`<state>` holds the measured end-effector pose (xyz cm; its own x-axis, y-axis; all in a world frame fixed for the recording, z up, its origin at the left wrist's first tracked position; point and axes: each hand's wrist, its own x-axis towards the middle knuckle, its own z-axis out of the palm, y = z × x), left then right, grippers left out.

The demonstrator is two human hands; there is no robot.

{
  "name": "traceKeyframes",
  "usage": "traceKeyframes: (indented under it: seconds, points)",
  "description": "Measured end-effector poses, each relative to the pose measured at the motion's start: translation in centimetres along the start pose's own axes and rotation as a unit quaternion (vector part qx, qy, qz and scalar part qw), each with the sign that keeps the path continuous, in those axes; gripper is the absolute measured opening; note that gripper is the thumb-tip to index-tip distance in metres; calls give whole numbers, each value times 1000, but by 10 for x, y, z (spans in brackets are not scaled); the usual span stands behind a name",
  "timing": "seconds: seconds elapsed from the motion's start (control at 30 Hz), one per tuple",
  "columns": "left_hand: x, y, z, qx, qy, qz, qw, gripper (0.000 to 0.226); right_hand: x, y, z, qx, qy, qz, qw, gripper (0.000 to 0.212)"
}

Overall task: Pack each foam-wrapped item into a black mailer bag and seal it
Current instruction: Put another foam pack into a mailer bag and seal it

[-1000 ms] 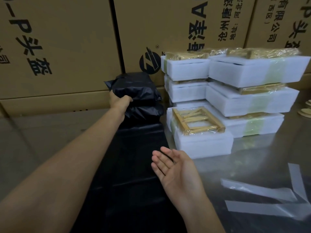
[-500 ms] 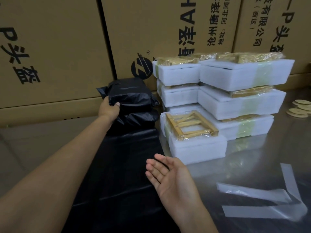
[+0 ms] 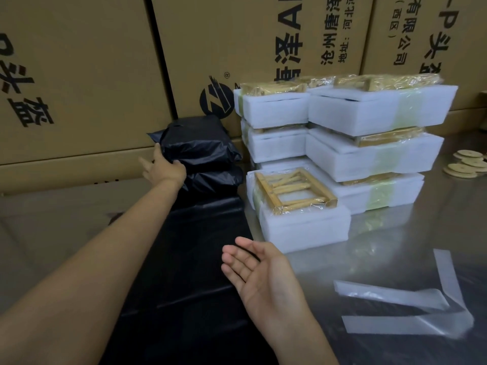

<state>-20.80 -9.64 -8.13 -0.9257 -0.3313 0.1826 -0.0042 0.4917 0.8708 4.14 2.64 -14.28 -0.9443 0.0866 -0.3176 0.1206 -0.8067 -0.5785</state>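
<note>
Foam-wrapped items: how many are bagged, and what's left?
Done: two packed black mailer bags stacked by the cartons. In hand: the left hand touches the top bag; the right hand is open and holds nothing. Left: the foam-wrapped items, at least six visible, unbagged beside flat black mailers.

The scene is lit dimly and evenly, with a warm, brownish cast; no single light source is seen. Soft reflections are thrown on the shiny grey metal table (image 3: 434,233) at the right of the frame, where the stacked white foam-wrapped blocks (image 3: 374,159) are mirrored faintly. The foam is rendered brightest, close to washed out on its front faces. Little detail is held in the flat black plastic mailer bags (image 3: 184,272) at lower centre, apart from thin glossy creases. Straight carton edges in the upper left are bowed by wide-angle distortion. Slight softness is noticed throughout, strongest at the frame edges.
</note>
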Motion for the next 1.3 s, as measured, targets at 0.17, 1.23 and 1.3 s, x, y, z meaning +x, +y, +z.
traceKeyframes:
  seconds: [0.17, 1.23, 1.3]
  points:
    - [-50, -7, -4, 0, -9, 19, 1000, 81, 1, 2, 0, 8, 1, 0, 1000, 29]
    - [-248, 44, 32, -102, -181, -81, 975, 26, -81, -20, -39, 113, 73, -21, 991, 49]
    - [-246, 45, 31, -115, -192, -101, 969, 25, -81, -20, -39, 108, 75, -19, 991, 49]
